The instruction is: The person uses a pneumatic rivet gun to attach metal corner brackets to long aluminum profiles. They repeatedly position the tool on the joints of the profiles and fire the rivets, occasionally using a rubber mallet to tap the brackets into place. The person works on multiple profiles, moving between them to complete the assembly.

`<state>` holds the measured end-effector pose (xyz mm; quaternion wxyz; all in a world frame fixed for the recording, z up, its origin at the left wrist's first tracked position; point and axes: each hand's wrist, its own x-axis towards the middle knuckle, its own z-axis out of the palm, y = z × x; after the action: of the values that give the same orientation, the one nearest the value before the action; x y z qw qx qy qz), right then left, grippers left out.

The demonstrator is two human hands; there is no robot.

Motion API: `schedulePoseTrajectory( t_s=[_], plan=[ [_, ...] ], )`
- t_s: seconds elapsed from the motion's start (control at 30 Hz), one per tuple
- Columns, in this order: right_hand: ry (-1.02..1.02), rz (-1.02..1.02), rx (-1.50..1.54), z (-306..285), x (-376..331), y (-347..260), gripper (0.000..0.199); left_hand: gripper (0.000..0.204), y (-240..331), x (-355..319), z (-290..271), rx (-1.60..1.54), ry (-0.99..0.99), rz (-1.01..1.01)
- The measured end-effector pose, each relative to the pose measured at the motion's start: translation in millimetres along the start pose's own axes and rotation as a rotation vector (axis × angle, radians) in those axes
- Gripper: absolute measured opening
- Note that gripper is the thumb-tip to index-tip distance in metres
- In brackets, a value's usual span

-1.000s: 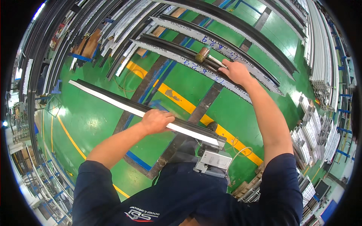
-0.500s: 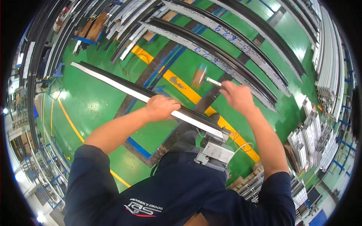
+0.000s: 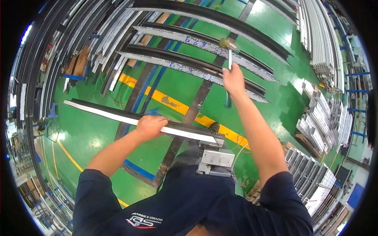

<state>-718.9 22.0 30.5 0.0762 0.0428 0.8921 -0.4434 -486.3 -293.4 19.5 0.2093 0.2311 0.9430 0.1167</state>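
Covering most of the view, the glossy green workshop floor (image 3: pixel 94 133) carries yellow and blue painted stripes and dark steel support rails (image 3: pixel 189 118). Several long black and silver aluminium frame profiles (image 3: pixel 204 72) lie across these rails, far from the person. Nearer lies one long black profile with a white face (image 3: pixel 118 114); its long axis runs from upper left to lower right, ending at a grey metal corner fitting (image 3: pixel 214 157) near the body. The left hand (image 3: pixel 151 126) is closed over the middle of this profile, pressing it down. The right hand (image 3: pixel 233 80) is raised above and beyond the fitting, wrapped tightly around a slim mallet with a green grip and a round yellowish head (image 3: pixel 227 49).
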Motion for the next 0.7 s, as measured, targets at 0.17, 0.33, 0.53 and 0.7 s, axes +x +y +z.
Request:
schedulePoseTrajectory(
  t_s=[0.17, 0.33, 0.53, 0.7],
  plan=[
    [0.056, 0.108, 0.028, 23, 55, -1, 0.032, 0.050, 7, -2, -4, 0.043, -0.002, -0.036],
    [-0.288, 0.330, 0.371, -3, 91, -20, 0.021, 0.050, 2, -5, 8, 0.057, 0.064, -0.007],
    [-0.434, 0.351, 0.222, -37, 72, -34, 0.039, 0.048, 5, -2, 3, 0.042, 0.077, 0.007],
    [-0.187, 0.252, 0.385, -5, 92, 11, 0.050, 0.046, 3, 1, 2, 0.036, 0.088, 0.030]
  ],
)
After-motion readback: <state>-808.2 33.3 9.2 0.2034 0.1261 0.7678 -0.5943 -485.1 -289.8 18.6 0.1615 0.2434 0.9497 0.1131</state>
